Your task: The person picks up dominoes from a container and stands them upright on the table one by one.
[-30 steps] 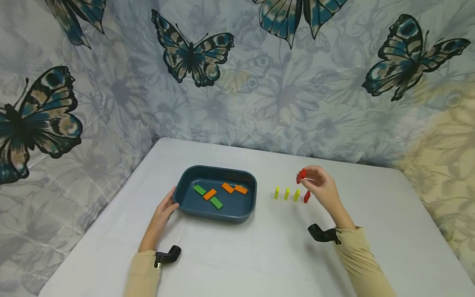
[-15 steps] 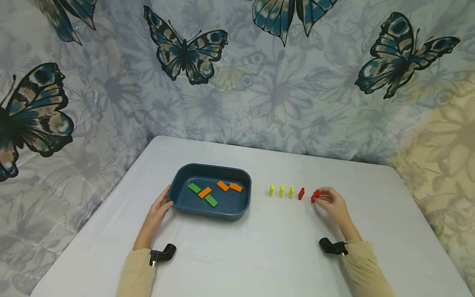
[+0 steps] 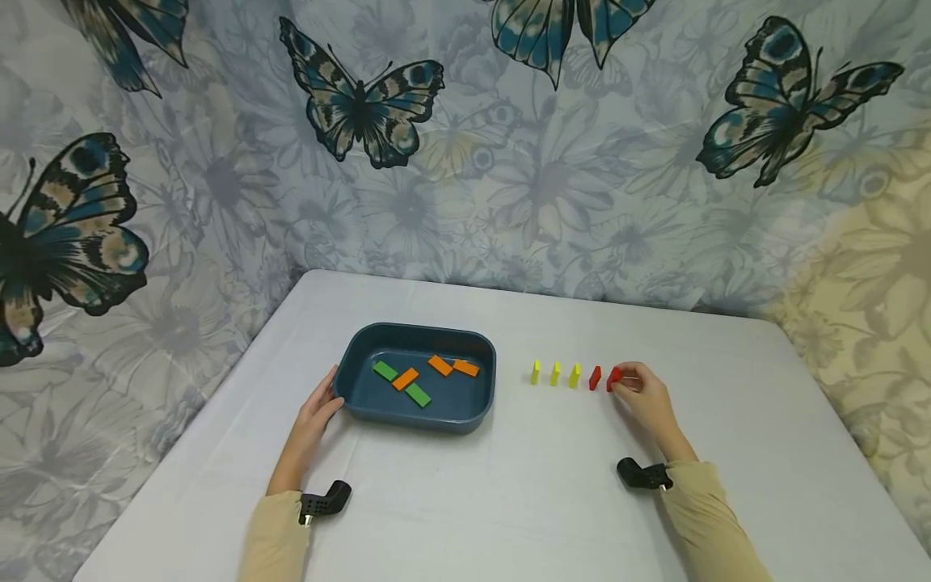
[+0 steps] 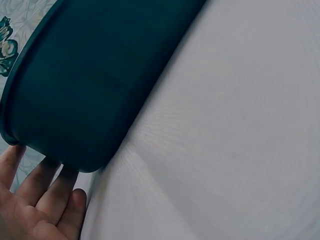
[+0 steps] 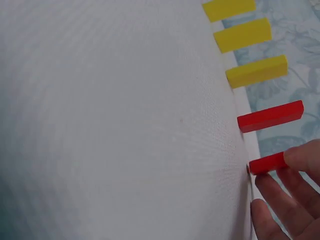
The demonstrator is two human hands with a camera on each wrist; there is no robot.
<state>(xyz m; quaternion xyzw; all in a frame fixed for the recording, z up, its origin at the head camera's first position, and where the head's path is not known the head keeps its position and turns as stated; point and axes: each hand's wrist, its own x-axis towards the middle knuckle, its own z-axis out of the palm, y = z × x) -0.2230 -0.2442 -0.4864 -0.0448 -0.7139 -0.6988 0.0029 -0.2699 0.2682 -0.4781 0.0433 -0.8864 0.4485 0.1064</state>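
My right hand (image 3: 647, 402) pinches a red domino (image 5: 267, 163) between thumb and fingers, upright at the table surface. Just left of it stands another red domino (image 3: 595, 377), a small gap apart. Three yellow dominoes (image 3: 555, 373) continue the row to the left, all on end. My left hand (image 3: 309, 424) rests against the left end of a dark blue tray (image 3: 418, 422), its fingertips touching the outer wall in the left wrist view. Inside the tray, green dominoes (image 3: 418, 394) and orange dominoes (image 3: 440, 365) lie flat.
A white cloth covers the table (image 3: 465, 509). Behind it hangs a fabric backdrop (image 3: 553, 186) printed with butterflies and flowers. Each wrist carries a black camera mount (image 3: 643, 474).
My right hand has lowered the red domino from above the row to the right end, then shifted it slightly left, closer to the other red one. The left hand stays at the tray.
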